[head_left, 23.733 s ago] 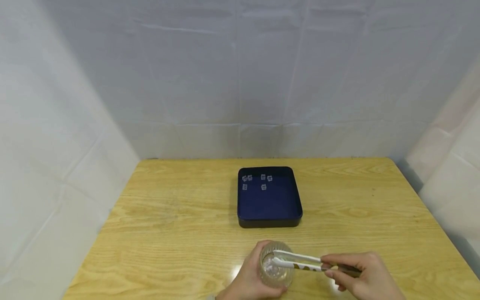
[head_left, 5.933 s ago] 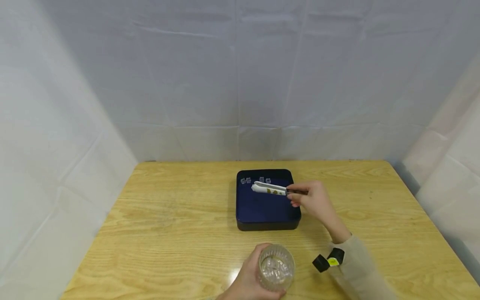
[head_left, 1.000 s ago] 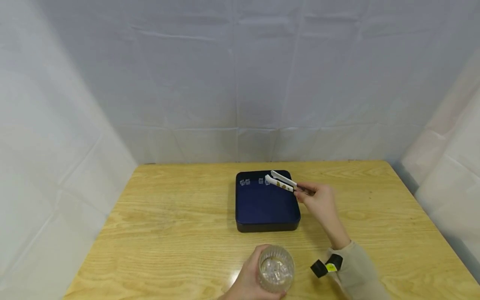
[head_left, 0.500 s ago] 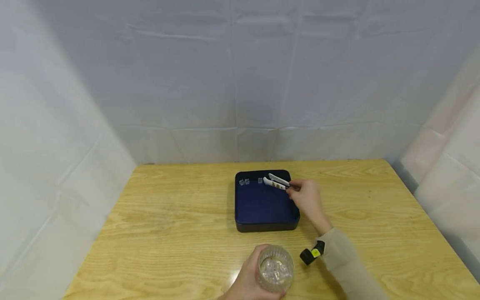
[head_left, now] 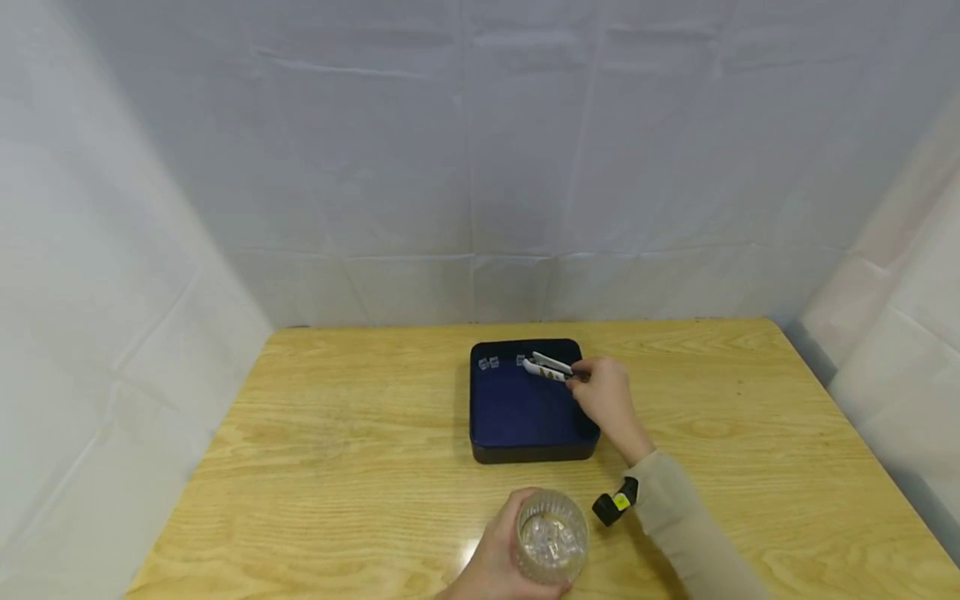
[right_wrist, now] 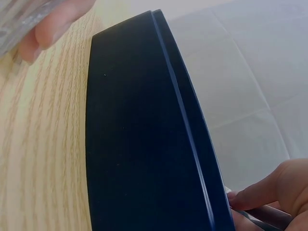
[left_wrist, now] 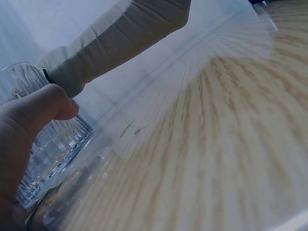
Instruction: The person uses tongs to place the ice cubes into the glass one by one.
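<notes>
My left hand [head_left: 506, 554] grips a clear ribbed glass [head_left: 553, 567] low at the front of the table; several clear ice-like cubes [head_left: 551, 537] lie in its bottom. In the left wrist view the thumb [left_wrist: 57, 103] wraps round the glass wall. My right hand [head_left: 606, 396] pinches a pair of tongs [head_left: 546, 375] with white, gold-patterned arms and a dark handle end. The tongs' tips reach into the dark blue square tray [head_left: 525, 429], right beside a clear cube [head_left: 521, 361], their arms a little apart. Two more cubes [head_left: 489, 363] sit near the tray's back left corner.
The wooden table [head_left: 322, 467] surrounds the tray and glass, backed by a pale cloth [head_left: 375, 287]. A black wrist device [head_left: 615, 502] sticks out from the right sleeve. The tray's raised side wall [right_wrist: 139, 130] fills much of the right wrist view.
Over the last second the tongs have moved slightly left and down in the tray with my right hand. Since the oldest frame, fewer cubes show in the tray. The left hand stays on the glass.
</notes>
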The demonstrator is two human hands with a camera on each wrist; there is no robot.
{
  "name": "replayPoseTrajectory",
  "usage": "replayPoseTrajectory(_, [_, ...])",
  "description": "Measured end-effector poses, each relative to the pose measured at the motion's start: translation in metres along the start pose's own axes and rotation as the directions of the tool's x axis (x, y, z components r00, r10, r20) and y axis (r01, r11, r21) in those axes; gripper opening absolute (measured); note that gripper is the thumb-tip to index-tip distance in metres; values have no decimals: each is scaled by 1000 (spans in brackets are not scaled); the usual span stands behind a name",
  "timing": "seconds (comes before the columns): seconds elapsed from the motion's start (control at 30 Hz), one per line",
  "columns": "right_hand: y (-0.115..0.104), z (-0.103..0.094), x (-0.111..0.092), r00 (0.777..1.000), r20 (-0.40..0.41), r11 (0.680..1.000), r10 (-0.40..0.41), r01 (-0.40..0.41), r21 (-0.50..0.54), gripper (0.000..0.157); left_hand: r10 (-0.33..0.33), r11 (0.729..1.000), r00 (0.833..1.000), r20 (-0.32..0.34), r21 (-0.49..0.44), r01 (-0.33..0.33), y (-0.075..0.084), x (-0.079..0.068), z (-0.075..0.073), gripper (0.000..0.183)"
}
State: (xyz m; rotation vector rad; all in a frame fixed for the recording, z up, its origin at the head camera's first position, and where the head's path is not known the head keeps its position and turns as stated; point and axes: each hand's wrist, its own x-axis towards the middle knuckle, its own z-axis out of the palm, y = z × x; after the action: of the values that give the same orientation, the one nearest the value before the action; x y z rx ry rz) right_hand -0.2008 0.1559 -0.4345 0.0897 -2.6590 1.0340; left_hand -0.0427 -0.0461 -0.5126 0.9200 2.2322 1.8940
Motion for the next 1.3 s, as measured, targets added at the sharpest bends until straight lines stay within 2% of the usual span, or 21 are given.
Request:
replayPoseTrajectory(0.23, [-2,-2,0,999,35,1000,7,-7,-14,18,6,1000,1000,-1,-3,-6,1,1,1,90])
replayPoseTrajectory(0.43, [-1,-2,-1,999,32,1000,-5,6,-23,17,17,1000,1000,1,8,-17,1,0,0,90])
replayPoseTrajectory(0.83, [-1,-3,-3,1000,21,1000,-4,4,-10,16,-64,997,998,16,-36,64,4,0,-1,89])
replayPoseTrajectory(1.0, [-2,-5,-5,1000,28,1000,0,0,0,17,-45,998,999,15,-45,46,4,0,-2,89])
replayPoseTrajectory(1.2, [-3,-7,-7,999,40,1000,28,-28,1,18,-55,996,998,21,-67,56,3,1,-1,89])
replayPoseTrajectory(1.3, [-3,-9,-9,998,51,999,47,-48,26,19,-30,998,999,17,-53,31,3,1,-1,89])
